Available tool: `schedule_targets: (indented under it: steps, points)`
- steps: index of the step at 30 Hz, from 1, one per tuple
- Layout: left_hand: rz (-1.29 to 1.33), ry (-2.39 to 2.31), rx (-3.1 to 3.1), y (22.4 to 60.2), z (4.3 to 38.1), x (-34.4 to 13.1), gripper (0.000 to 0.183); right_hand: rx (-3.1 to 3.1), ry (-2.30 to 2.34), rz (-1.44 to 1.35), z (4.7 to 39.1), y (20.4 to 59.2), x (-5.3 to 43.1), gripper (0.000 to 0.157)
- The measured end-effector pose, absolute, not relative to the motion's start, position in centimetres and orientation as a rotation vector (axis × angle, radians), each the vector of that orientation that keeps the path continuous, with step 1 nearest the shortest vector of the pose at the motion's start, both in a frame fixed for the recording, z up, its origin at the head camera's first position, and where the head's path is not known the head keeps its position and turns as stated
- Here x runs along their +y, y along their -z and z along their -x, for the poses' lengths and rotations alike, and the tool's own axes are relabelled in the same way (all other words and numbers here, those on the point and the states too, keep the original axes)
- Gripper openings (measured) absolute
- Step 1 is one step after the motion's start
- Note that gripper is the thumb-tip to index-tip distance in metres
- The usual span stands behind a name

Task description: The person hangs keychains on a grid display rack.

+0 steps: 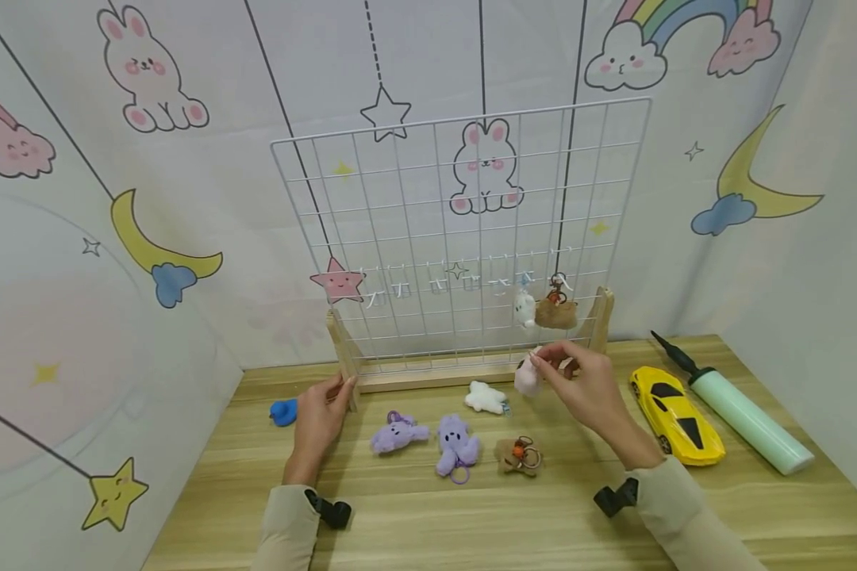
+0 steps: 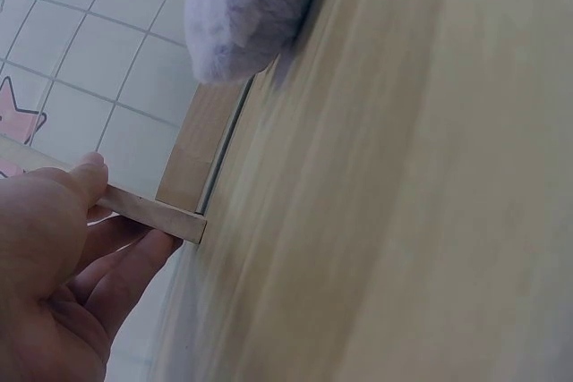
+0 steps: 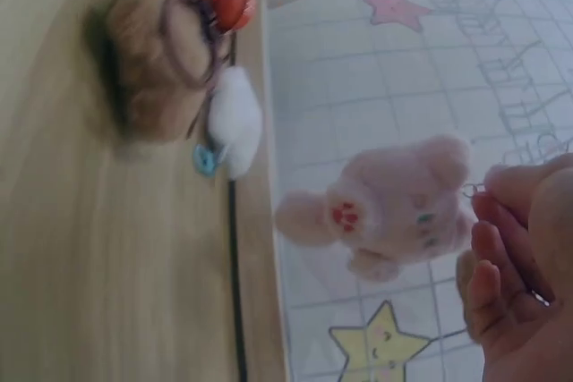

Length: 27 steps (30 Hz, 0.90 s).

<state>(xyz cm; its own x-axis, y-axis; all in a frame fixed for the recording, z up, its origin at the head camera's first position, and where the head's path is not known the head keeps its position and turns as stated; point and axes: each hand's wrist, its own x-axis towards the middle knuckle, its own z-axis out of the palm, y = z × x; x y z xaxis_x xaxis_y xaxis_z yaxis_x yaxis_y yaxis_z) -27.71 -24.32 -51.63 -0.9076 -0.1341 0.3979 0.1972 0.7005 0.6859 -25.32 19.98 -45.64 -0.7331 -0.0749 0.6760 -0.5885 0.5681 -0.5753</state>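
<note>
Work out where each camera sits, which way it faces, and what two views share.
Head: on the person's head, facing forward and down at the grid rack; shows left grip, right grip and both sleeves.
Left wrist: on that wrist, facing the rack's wooden foot; shows left grip.
Right wrist: on that wrist, facing the pink plush; shows right grip.
Shared: head and right wrist both show the pink plush.
</note>
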Motion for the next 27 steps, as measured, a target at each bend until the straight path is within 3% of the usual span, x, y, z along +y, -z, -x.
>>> schedule_targets:
  steps: [10,27]
  points:
    - [0.039,1.083,-2.503,51.5,27.7,-24.3,0.039,-2.067,-1.303,-0.426,25.6,43.7,17.5,0.006]
    - [0.065,1.073,-2.480,51.6,27.8,-24.3,0.035,-1.760,-1.817,-0.288,25.6,39.5,14.3,0.025]
